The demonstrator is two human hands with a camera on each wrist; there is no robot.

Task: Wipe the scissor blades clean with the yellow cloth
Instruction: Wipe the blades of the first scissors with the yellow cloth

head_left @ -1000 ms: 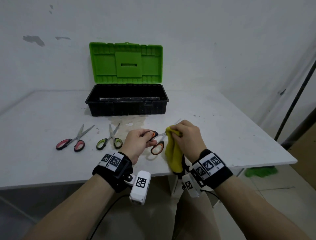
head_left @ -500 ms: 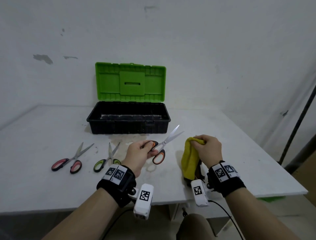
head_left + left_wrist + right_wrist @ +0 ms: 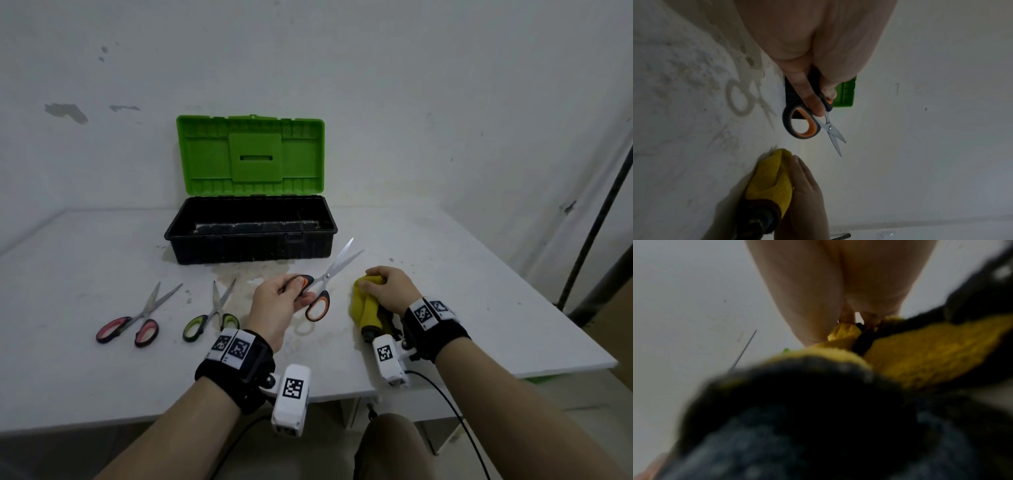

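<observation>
My left hand (image 3: pixel 284 301) grips one handle of the orange-and-black scissors (image 3: pixel 325 284), holding them above the white table (image 3: pixel 85 377). Their blades stand slightly apart and point up to the right. In the left wrist view the scissors (image 3: pixel 813 123) hang from my fingers (image 3: pixel 807 91). My right hand (image 3: pixel 390 289) lies over the yellow cloth (image 3: pixel 364 308) on the table, right of the scissors and clear of the blades. The cloth (image 3: pixel 772 180) shows a dark lower end. The right wrist view is blurred, filled by the cloth (image 3: pixel 920 356).
An open toolbox (image 3: pixel 250 233) with a black base and a raised green lid (image 3: pixel 251 154) stands behind the hands. Red-handled scissors (image 3: pixel 137 318) and green-handled scissors (image 3: pixel 214 315) lie on the table to the left. The table's right edge (image 3: pixel 548 370) is close.
My right hand drew the cloth off the blades, moved right and came down on the table. The left hand kept the scissors, whose blades now stand bare. The head camera tilted down.
</observation>
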